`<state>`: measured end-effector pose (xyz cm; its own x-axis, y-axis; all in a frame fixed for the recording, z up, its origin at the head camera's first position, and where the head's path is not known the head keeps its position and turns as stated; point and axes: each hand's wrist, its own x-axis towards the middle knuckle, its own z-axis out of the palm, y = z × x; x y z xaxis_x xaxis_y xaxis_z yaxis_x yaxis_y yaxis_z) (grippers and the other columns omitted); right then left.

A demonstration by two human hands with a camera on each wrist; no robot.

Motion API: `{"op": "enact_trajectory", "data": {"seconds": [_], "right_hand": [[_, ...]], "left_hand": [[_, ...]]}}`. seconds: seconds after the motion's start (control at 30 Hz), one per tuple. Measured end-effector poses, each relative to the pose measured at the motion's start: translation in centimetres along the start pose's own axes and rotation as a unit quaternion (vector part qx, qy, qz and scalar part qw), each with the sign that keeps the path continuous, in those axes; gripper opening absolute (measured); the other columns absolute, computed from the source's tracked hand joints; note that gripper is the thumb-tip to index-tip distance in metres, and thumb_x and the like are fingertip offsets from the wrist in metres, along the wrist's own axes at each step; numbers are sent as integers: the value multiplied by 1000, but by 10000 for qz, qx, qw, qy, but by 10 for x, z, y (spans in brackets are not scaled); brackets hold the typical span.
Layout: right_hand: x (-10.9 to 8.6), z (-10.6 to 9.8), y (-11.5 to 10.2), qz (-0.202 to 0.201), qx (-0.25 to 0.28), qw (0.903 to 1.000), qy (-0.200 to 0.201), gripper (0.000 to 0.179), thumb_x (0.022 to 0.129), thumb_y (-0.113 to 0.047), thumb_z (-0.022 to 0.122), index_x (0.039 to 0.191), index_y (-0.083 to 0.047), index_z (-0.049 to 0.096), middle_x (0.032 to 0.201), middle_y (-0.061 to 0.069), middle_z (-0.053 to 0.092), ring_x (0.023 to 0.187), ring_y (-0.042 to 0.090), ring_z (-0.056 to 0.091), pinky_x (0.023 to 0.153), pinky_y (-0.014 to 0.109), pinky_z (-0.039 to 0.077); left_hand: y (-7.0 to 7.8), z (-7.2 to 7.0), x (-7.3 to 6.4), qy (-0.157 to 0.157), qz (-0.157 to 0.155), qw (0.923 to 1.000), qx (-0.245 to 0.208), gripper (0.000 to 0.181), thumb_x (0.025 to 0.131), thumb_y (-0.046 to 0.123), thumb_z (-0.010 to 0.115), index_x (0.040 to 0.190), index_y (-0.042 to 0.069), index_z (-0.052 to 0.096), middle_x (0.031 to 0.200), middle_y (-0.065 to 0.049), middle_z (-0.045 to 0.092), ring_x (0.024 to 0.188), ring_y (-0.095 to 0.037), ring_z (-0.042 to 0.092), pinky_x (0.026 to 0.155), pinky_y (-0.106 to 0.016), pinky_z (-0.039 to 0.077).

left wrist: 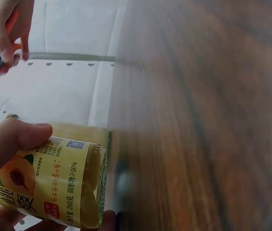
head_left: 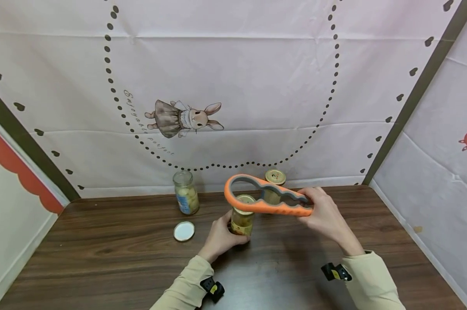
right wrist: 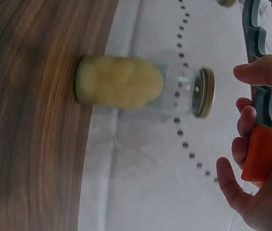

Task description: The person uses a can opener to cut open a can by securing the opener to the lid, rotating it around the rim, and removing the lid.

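Observation:
My left hand [head_left: 219, 236] grips a glass jar [head_left: 241, 228] with a gold lid. Its yellow label [left wrist: 49, 185] shows a peach in the left wrist view, where my thumb lies across the glass. My right hand [head_left: 325, 215] holds an orange and grey jar opener [head_left: 281, 208] by its handle end. In the head view, the opener's looped end overlaps the jar's lid; whether the two touch I cannot tell. Behind the opener stands a second gold-lidded jar [head_left: 273, 198], partly hidden, with pale pieces inside [right wrist: 119, 82].
An open glass jar [head_left: 187, 198] of pale fruit stands at the back left of the wooden table [head_left: 121, 254]. In front of it a loose lid [head_left: 184, 231] lies with its white side up. A printed white cloth [head_left: 256, 86] hangs behind the table.

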<state>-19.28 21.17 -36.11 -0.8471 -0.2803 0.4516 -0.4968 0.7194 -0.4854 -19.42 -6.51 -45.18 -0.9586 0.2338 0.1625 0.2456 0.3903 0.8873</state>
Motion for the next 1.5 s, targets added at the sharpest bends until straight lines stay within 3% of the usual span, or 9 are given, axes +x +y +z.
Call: {"op": "enact_trajectory", "data": {"seconds": [0.23, 0.5, 0.73, 1.0, 1.17, 1.33, 1.5], "right_hand": [[8, 12, -17, -187, -121, 9994, -274, 38, 66, 1, 82, 99, -8, 67, 86, -2, 55, 79, 16, 47, 64, 35, 42], [13, 19, -24, -447, -450, 9970, -442, 46, 59, -4, 87, 100, -9, 67, 82, -5, 55, 76, 14, 46, 63, 32, 41], [15, 21, -26, -616, -657, 9950, -429, 41, 60, -6, 87, 95, -11, 66, 78, -7, 55, 72, 13, 45, 60, 30, 39], [13, 19, -33, -595, -976, 9922, -498, 33, 64, -11, 85, 90, -13, 65, 74, -7, 54, 63, 11, 47, 52, 30, 39], [11, 20, -36, -783, -1051, 9905, -411, 31, 65, -19, 87, 84, -15, 63, 68, -11, 51, 55, 8, 43, 49, 27, 36], [9, 18, -36, -1064, -959, 9886, -457, 31, 65, -20, 87, 82, -15, 61, 65, -13, 48, 54, 6, 40, 48, 25, 35], [10, 15, -33, -1370, -842, 9851, -602, 30, 64, -16, 85, 83, -15, 62, 66, -14, 49, 55, 4, 40, 50, 25, 36]], "left_hand": [[5, 5, -5, -11, -49, 10000, 12, 53, 68, 13, 86, 115, 6, 63, 101, -5, 65, 89, -21, 61, 78, -39, 50], [9, 8, -9, 19, -66, 9976, -686, 60, 66, 6, 86, 121, 5, 61, 109, -9, 62, 98, -26, 59, 85, -43, 49], [13, 9, -13, -33, -227, 9975, -666, 58, 67, 7, 86, 120, 5, 62, 109, -9, 63, 98, -27, 60, 83, -42, 50], [19, 11, -14, 68, -56, 9992, -379, 56, 66, 2, 82, 118, 5, 62, 106, -7, 64, 94, -24, 60, 82, -40, 50], [18, 12, -15, 90, -161, 9985, -521, 56, 64, 1, 81, 117, 5, 62, 105, -6, 64, 93, -21, 60, 82, -39, 49], [16, 7, -15, -504, -170, 9913, -1201, 61, 67, -1, 79, 124, 5, 59, 112, -7, 63, 98, -20, 58, 85, -37, 48], [19, -1, -16, -1233, 157, 9806, -1514, 72, 70, -4, 76, 136, 1, 50, 124, -12, 58, 106, -23, 55, 90, -38, 46]]}}
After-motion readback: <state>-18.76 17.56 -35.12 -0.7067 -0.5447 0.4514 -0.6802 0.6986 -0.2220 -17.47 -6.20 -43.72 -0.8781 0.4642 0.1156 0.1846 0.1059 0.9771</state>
